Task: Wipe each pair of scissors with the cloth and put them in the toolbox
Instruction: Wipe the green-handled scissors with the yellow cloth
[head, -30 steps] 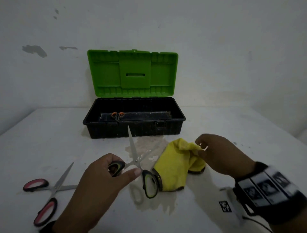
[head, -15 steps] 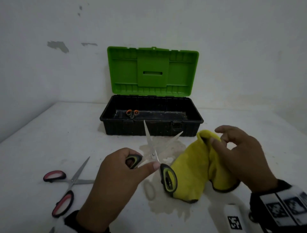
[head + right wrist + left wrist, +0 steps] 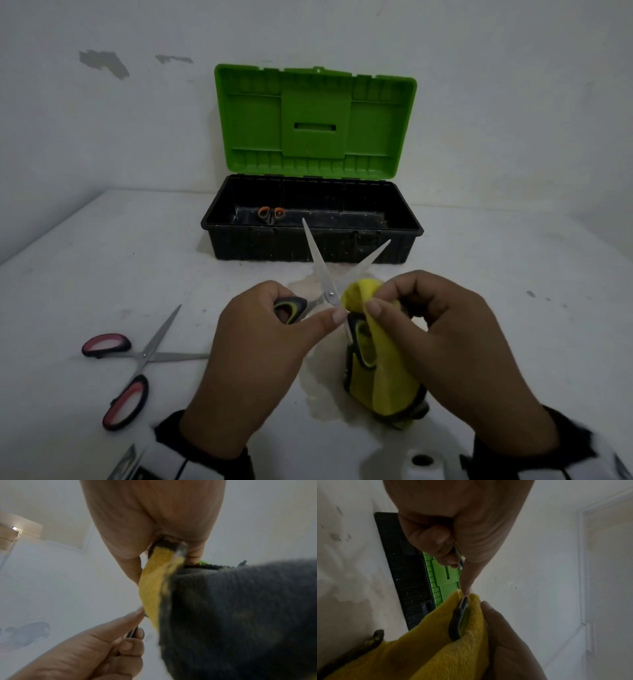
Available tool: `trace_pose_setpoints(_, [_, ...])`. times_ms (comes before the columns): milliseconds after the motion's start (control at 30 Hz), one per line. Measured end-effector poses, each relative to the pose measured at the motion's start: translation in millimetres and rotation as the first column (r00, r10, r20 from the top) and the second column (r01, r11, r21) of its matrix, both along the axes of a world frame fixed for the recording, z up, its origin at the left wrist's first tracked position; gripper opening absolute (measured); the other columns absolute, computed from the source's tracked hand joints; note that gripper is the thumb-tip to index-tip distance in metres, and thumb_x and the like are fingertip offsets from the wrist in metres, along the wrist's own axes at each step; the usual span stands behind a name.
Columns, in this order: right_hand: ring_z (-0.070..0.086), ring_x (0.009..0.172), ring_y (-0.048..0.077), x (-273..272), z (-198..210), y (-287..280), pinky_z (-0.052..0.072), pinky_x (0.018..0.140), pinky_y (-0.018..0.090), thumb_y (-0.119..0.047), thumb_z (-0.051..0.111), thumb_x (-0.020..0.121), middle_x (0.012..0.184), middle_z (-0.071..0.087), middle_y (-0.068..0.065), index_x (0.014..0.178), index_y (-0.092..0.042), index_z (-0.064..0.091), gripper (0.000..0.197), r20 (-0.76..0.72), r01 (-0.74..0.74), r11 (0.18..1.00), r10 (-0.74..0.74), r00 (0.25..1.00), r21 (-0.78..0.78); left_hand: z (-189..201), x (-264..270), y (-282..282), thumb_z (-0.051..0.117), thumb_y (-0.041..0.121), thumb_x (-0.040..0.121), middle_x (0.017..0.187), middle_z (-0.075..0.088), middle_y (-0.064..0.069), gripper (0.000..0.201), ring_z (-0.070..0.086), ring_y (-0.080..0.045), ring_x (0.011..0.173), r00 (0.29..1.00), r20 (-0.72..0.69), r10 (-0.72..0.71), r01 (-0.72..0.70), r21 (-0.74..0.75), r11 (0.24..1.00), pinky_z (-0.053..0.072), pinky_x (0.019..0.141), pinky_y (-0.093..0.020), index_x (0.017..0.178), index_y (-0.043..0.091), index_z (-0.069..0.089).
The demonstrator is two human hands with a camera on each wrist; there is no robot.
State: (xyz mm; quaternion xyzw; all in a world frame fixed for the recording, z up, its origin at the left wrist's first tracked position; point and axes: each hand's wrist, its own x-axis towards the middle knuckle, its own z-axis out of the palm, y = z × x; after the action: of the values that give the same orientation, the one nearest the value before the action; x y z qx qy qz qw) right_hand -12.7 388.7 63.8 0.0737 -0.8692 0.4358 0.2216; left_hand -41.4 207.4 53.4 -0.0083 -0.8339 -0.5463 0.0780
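1. My left hand [image 3: 260,356] grips one handle loop of the yellow-and-black scissors [image 3: 329,294], thumb stretched toward the pivot, above the white table [image 3: 513,291].
2. The blades stand spread in a V, tips pointing far toward the toolbox [image 3: 311,240]; the other handle loop points near, toward me.
3. My right hand [image 3: 455,346] pinches the yellow cloth [image 3: 387,373], which is draped around that near handle, just right of the pivot.
4. The relation that matters: the blades lie far and slightly left of the cloth hand, so the wipe, I judge, must run from the pivot out along each blade toward its tip.
5. The toolbox, green lid up, holds orange-handled scissors [image 3: 271,213].
6. Red-handled scissors [image 3: 137,363] lie open on the table, near left, closer to my left hand and not yet boxed.
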Motion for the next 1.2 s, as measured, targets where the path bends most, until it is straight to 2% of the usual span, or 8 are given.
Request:
trace_pose_setpoints(167, [0.064,0.089,-0.004,3.0,-7.4,-10.4,0.046,0.074,0.006,-0.020,0.077,0.079,0.091,0.069,-0.022,0.095,-0.035,0.064,0.025,-0.024,-0.022,0.997,0.020,1.000,-0.080,-0.4,1.0,-0.6,0.079,0.054,0.061,0.066,0.062,0.002,0.037,0.055,-0.012,0.061,0.999,-0.053,0.001,-0.004,-0.060,0.998,0.046,0.052,-0.022,0.073,0.022,0.064])
trace_pose_setpoints(300, [0.065,0.088,-0.005,-0.8,-10.2,-21.7,0.046,0.073,0.004,-0.019,0.078,0.078,0.090,0.070,-0.026,0.090,-0.037,0.069,0.023,-0.068,-0.007,0.992,-0.002,0.998,-0.124,-0.1,-0.4,0.2,0.078,0.051,0.065,0.062,0.055,0.005,0.034,0.047,-0.009,0.055,0.995,-0.096,-0.015,0.004,-0.110,0.994,0.036,0.050,-0.016,0.073,0.022,0.062])
trace_pose_setpoints(533, [0.070,0.074,0.007,-5.7,-14.3,-35.0,0.057,0.068,0.028,-0.023,0.076,0.081,0.072,0.074,-0.011,0.084,-0.023,0.071,0.006,-0.020,0.046,0.960,-0.053,0.998,-0.278,1.9,-3.0,0.5,0.072,0.056,0.068,0.065,0.056,0.006,0.034,0.050,-0.008,0.059,0.993,-0.118,-0.029,0.003,-0.221,0.975,0.034,0.048,-0.014,0.071,0.026,0.057])
trace_pose_setpoints(667, [0.070,0.063,0.004,-9.0,-8.3,-39.3,0.056,0.057,0.021,-0.023,0.078,0.080,0.067,0.073,-0.007,0.079,-0.019,0.071,0.008,-0.035,0.071,0.940,-0.088,0.996,-0.333,4.3,-2.9,-0.3,0.072,0.056,0.070,0.064,0.053,0.006,0.036,0.046,-0.008,0.057,0.988,-0.148,-0.040,-0.006,-0.297,0.955,0.038,0.050,-0.015,0.069,0.026,0.052])
trace_pose_setpoints(867, [0.067,0.062,0.004,-21.3,-8.2,-36.4,0.054,0.055,0.021,-0.031,0.079,0.078,0.067,0.070,-0.006,0.074,-0.019,0.068,0.016,-0.076,0.217,0.921,-0.254,0.964,-0.322,5.0,-5.8,-2.9,0.076,0.053,0.068,0.057,0.046,0.006,0.039,0.041,-0.007,0.052,0.975,-0.214,-0.063,0.010,-0.242,0.970,0.039,0.056,-0.014,0.062,0.025,0.050])
trace_pose_setpoints(1000, [0.066,0.064,0.005,-17.0,-6.6,-40.5,0.049,0.057,0.013,-0.028,0.079,0.078,0.064,0.069,-0.008,0.071,-0.020,0.065,0.017,-0.079,0.165,0.951,-0.192,0.978,-0.261,7.3,-8.1,-9.0,0.076,0.055,0.065,0.057,0.047,0.006,0.039,0.041,-0.008,0.052,0.979,-0.193,-0.061,0.011,-0.250,0.968,0.037,0.050,-0.016,0.063,0.024,0.052])
trace_pose_setpoints(1133, [0.065,0.066,0.007,-20.2,-5.3,-30.5,0.050,0.057,0.019,-0.032,0.078,0.078,0.068,0.068,-0.008,0.072,-0.021,0.066,0.017,-0.118,0.203,0.946,-0.238,0.964,-0.253,9.4,-6.6,-9.0,0.079,0.055,0.063,0.055,0.044,0.007,0.042,0.039,-0.008,0.052,0.981,-0.173,-0.087,0.053,-0.191,0.980,0.033,0.050,-0.019,0.061,0.023,0.052])
trace_pose_setpoints(1200, [0.063,0.066,0.005,-18.2,-4.9,-32.4,0.045,0.057,0.012,-0.029,0.079,0.078,0.067,0.066,-0.011,0.070,-0.021,0.066,0.017,-0.137,0.179,0.959,-0.212,0.968,-0.219,9.9,-7.0,-11.4,0.079,0.056,0.060,0.051,0.042,0.009,0.043,0.039,-0.007,0.049,0.984,-0.155,-0.086,0.058,-0.179,0.982,0.032,0.049,-0.020,0.059,0.022,0.052])
